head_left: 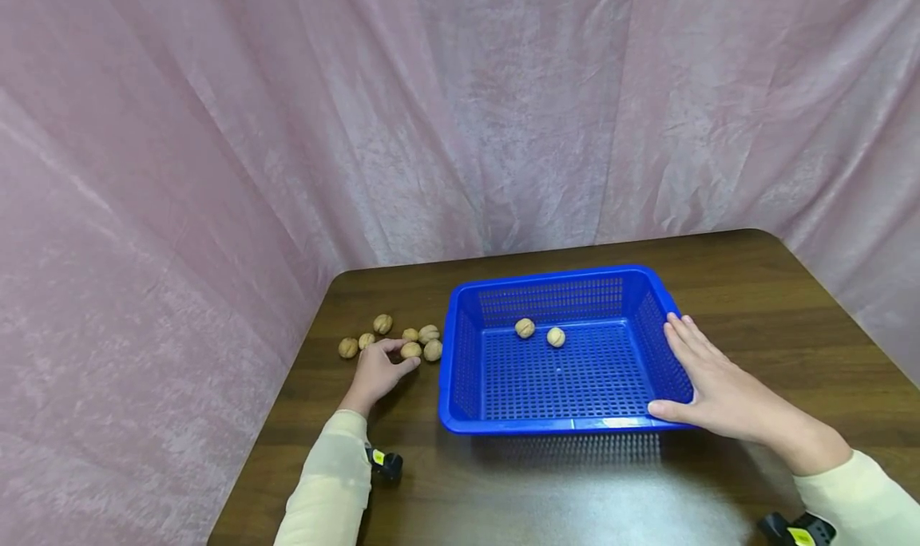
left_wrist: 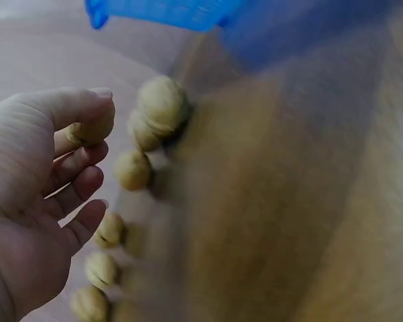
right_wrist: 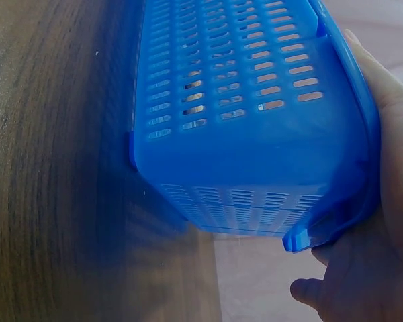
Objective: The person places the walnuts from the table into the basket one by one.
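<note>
Between thumb and forefinger, my left hand (head_left: 379,373) pinches a walnut (left_wrist: 94,127) at the left of the table. Several more walnuts (head_left: 383,323) lie around that hand, some close to the blue basket's left side. The blue plastic basket (head_left: 568,429) stands upright on the table. Two walnuts (head_left: 525,328) sit on its slotted floor, towards the back. My right hand (head_left: 719,390) rests on the basket's front right corner, with the thumb on the front rim and the straight fingers along the right rim. The basket's corner (right_wrist: 255,161) fills much of the right wrist view.
The brown wooden table (head_left: 776,314) extends to the right of the basket and in front of it. A pink curtain (head_left: 503,115) hangs behind the table and along its left side. Each forearm carries a small black wrist camera (head_left: 386,466).
</note>
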Demonstrator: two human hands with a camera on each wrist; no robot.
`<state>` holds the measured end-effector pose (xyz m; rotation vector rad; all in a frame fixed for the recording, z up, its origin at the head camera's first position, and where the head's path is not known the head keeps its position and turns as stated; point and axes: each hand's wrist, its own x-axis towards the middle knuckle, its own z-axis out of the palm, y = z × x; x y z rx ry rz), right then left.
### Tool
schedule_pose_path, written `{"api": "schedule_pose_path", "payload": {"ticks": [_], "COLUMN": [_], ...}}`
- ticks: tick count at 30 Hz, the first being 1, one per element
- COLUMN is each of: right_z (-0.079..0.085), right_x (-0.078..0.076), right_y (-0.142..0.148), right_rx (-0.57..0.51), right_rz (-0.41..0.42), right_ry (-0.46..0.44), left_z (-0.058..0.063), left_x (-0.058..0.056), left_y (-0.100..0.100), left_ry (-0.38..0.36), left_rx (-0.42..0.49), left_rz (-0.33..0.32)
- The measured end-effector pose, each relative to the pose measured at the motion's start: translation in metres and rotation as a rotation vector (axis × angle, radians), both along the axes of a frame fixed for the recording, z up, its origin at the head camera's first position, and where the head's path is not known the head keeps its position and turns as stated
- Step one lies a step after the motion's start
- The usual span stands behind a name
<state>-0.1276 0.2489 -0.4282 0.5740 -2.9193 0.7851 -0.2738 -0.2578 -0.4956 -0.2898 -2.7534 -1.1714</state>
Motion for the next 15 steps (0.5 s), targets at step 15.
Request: {"api": "schedule_pose_path", "payload": {"ticks": [15], "right_z": [-0.001], "right_x": [-0.001], "right_y": [0.001], "right_rx": [0.021], "right_rz": [0.009], "right_ry": [0.027], "left_z": [0.083], "left_x": [0.028], "left_y": [0.038], "left_ry": [0.216], "left_rx": [-0.06], "left_rz": [-0.159]}}
